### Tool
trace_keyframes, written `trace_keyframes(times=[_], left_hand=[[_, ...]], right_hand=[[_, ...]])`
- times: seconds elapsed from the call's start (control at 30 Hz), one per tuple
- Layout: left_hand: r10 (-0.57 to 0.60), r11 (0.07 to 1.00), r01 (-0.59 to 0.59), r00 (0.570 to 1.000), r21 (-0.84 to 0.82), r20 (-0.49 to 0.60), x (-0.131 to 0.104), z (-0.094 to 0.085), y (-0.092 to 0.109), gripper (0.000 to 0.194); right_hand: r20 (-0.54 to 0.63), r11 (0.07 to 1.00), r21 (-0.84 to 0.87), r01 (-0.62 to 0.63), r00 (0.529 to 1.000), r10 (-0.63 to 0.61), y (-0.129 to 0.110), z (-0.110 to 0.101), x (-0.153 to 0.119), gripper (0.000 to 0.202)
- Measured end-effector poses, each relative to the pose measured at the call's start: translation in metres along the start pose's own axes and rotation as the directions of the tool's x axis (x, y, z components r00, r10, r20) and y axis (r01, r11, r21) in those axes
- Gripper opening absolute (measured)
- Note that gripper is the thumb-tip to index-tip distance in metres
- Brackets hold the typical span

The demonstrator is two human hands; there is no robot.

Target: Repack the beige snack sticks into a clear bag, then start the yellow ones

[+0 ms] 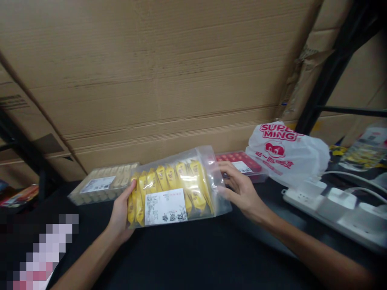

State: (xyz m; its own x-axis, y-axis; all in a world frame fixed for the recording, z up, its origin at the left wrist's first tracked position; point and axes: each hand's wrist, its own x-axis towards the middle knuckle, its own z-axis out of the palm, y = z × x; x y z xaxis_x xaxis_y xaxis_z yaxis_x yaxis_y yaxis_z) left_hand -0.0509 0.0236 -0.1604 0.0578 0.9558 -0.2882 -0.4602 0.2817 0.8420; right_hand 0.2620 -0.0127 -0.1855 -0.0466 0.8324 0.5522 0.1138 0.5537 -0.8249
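I hold a clear plastic bag of yellow-wrapped snacks [172,189] with a white label on its front, just above a black table [181,257]. My left hand [122,213] grips the bag's left end. My right hand [240,191] grips its clear right end, thumb and fingers pinching the plastic. Behind the bag on the left lies a clear pack of beige snacks [102,186] with a label. A red pack [242,163] with a white label lies behind my right hand.
A large cardboard sheet [157,72] leans at the back. A white plastic bag with red print [287,153] sits at the right. White power strips with plugs [335,205] lie along the right edge. Black shelf posts [329,68] stand right and left.
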Motion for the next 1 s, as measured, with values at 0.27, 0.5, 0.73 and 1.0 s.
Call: trace_keyframes(times=[0.27, 0.5, 0.73, 1.0], left_hand=[[0.028, 0.999, -0.029, 0.999, -0.032, -0.027, 0.007, -0.009, 0.007, 0.043], [0.030, 0.998, -0.031, 0.999, -0.057, -0.020, 0.006, -0.009, 0.003, 0.045], [-0.044, 0.999, 0.043, 0.999, -0.032, -0.008, 0.004, -0.010, -0.001, 0.043], [-0.061, 0.997, 0.060, 0.998, -0.043, -0.008, 0.006, -0.010, 0.001, 0.043]], right_hand=[[0.195, 0.990, -0.106, 0.091, 0.978, -0.069, 0.007, -0.020, 0.006, 0.066], [0.265, 0.944, -0.310, 0.114, 0.964, -0.029, 0.000, -0.012, -0.003, 0.127], [0.342, 0.961, -0.265, 0.082, 0.939, 0.014, 0.008, -0.015, -0.005, 0.142], [0.194, 0.992, -0.127, -0.013, 0.980, 0.038, 0.020, -0.019, -0.005, 0.150]])
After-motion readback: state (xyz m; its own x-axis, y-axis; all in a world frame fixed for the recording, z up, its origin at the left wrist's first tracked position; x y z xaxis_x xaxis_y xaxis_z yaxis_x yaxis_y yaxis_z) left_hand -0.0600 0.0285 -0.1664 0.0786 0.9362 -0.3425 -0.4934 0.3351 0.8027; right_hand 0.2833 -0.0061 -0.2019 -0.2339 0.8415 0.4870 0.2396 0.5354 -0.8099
